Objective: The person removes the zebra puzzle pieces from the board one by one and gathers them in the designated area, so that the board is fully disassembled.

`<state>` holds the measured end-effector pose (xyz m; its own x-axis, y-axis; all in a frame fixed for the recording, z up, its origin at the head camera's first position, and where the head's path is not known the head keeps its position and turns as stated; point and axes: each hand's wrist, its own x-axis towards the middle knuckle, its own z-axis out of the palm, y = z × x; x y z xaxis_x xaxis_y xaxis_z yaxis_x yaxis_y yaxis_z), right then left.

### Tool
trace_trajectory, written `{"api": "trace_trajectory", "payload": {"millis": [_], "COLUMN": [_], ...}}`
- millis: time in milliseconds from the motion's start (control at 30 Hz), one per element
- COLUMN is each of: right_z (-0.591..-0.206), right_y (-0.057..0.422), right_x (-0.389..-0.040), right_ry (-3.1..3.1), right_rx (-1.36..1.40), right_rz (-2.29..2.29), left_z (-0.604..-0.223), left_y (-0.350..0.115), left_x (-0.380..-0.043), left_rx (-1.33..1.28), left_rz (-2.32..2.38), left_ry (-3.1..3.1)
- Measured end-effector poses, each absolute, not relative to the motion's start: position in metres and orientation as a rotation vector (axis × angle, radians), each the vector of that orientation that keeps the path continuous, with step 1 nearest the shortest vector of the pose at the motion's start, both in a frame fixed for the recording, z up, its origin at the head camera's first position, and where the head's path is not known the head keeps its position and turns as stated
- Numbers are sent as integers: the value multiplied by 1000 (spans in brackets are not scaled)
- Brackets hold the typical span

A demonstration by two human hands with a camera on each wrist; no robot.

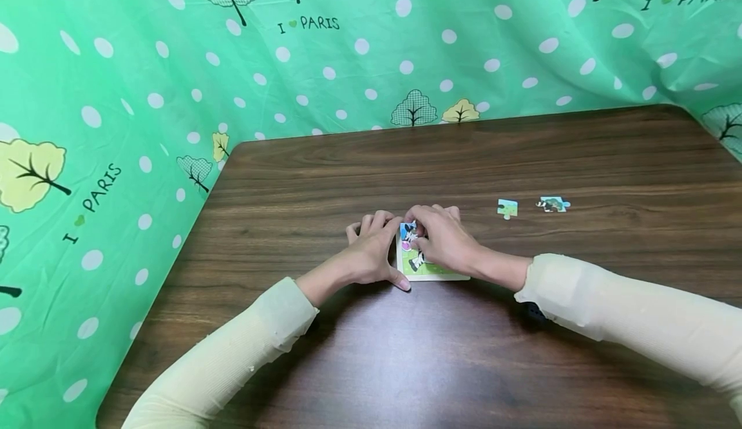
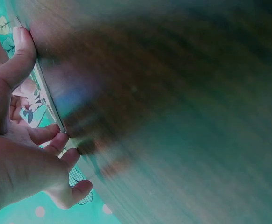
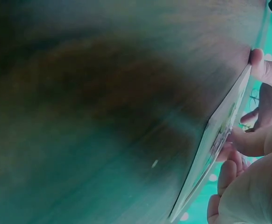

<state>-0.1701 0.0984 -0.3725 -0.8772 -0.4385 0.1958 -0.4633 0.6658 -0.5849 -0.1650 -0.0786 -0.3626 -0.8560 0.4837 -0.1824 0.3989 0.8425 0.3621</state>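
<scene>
A small jigsaw puzzle board (image 1: 435, 277) with a pale border and a cartoon picture lies on the table in the head view. My left hand (image 1: 371, 252) spans its left edge, thumb at the near corner and forefinger near the far one. Its fingers are spread and touch the edge in the left wrist view. Over the board's upper part, my right hand (image 1: 446, 236) pinches a puzzle piece (image 1: 408, 230) with blue on it between thumb and fingers, at the upper left of the picture. That hand hides much of the picture's right side.
Two loose puzzle pieces lie on the dark wooden table (image 1: 371, 364) beyond the right hand: a green and blue piece (image 1: 507, 208) and a piece with a dark figure (image 1: 553, 204). A green dotted curtain (image 1: 359, 75) hangs behind the table and at its left.
</scene>
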Motion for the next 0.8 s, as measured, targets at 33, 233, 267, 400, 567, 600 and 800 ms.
{"api": "trace_trajectory", "payload": {"millis": [33, 233, 267, 400, 567, 600, 800], "right_z": [-373, -374, -374, -373, -369, -368, -357], "right_y": [98, 100, 100, 101, 103, 103, 113], "right_x": [-170, -172, -172, -173, -174, -174, -178], "right_ry": [-2820, -2775, -2766, -2740, -2733, -2733, -2762], "right_rx": [779, 828, 833, 850, 854, 852, 806], "right_rz": [1007, 927, 904, 830, 824, 829, 921], "left_z": [-363, -364, -364, -364, -364, -364, -364], "left_y": [-79, -78, -78, -78, -78, -78, -77], "left_x": [-165, -166, -166, -166, -166, -166, -166], "left_rx": [672, 672, 673, 672, 670, 669, 666], "left_rz": [457, 451, 449, 445, 437, 437, 461], "left_ry": [2754, 2754, 2756, 2758, 2761, 2761, 2756]}}
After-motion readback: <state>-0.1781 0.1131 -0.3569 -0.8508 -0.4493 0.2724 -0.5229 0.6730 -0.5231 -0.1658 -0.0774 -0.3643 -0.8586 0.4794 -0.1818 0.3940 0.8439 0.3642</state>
